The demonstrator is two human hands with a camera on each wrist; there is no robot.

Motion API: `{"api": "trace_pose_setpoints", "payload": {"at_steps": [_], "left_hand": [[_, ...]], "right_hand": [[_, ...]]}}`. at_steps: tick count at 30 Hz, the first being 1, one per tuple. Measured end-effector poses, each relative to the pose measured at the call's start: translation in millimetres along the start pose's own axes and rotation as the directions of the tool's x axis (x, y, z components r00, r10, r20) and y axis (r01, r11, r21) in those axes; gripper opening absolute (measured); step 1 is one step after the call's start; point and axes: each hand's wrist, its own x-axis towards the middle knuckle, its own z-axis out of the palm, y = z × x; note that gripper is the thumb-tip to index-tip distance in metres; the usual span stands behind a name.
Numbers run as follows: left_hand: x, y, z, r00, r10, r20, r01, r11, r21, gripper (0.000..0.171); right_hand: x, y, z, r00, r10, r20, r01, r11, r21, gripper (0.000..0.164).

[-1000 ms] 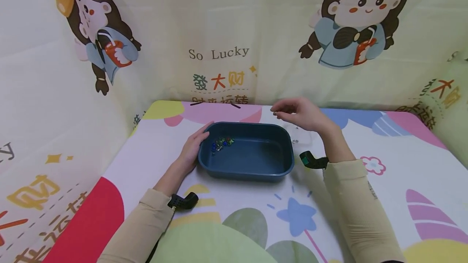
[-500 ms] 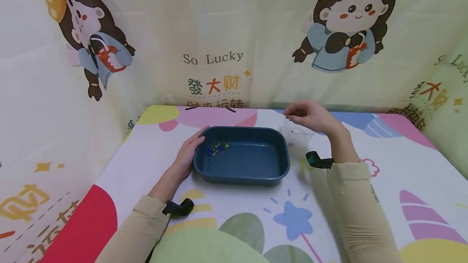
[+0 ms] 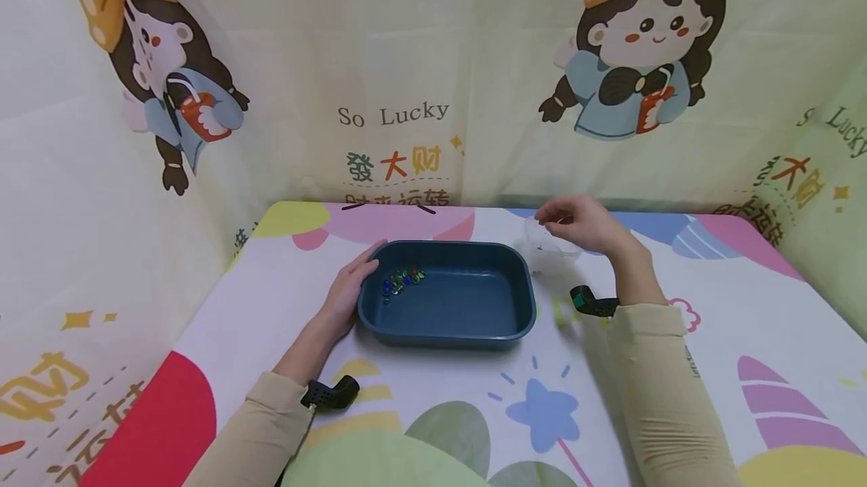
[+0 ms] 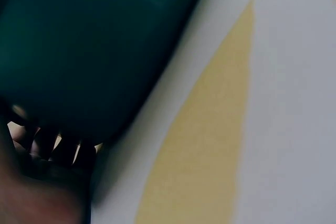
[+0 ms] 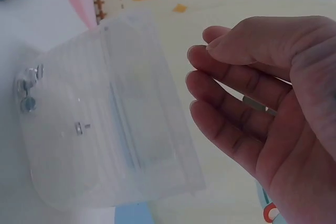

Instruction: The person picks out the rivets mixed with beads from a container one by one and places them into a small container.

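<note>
My left hand [image 3: 344,293] grips the left end of a dark blue plastic basin [image 3: 447,338], thumb at the rim and fingers along the outside. In the left wrist view those fingers [image 4: 50,145] show dimly at the basin's wall. Small glass marbles [image 3: 404,278], blue, green and red, lie at the basin's left. My right hand [image 3: 584,226] hangs over a clear plastic box [image 5: 149,93], fingers loosely bent, thumb near the index fingertip, nothing visible between them. Several clear marbles [image 5: 27,102] lie at the box's bottom; a small shiny piece [image 5: 79,128] shows inside, higher up.
The box stands just right of the basin, near the table's back edge. A printed cloth [image 3: 467,397] covers the table. A patterned curtain [image 3: 501,95] rises behind it and along the sides.
My right hand has moved right from behind the basin to over the clear box, and the small piece in its fingertips is no longer there. The left hand stays on the basin.
</note>
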Motion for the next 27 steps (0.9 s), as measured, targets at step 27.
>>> {"api": "trace_pose_setpoints", "payload": {"at_steps": [27], "left_hand": [[1.7, -3.4, 0.5, 1.000, -0.001, 0.001, 0.001, 1.000, -0.013, 0.047]], "right_hand": [[7.2, -14.2, 1.0, 0.999, -0.039, -0.037, 0.042, 0.997, 0.071, 0.021]]}}
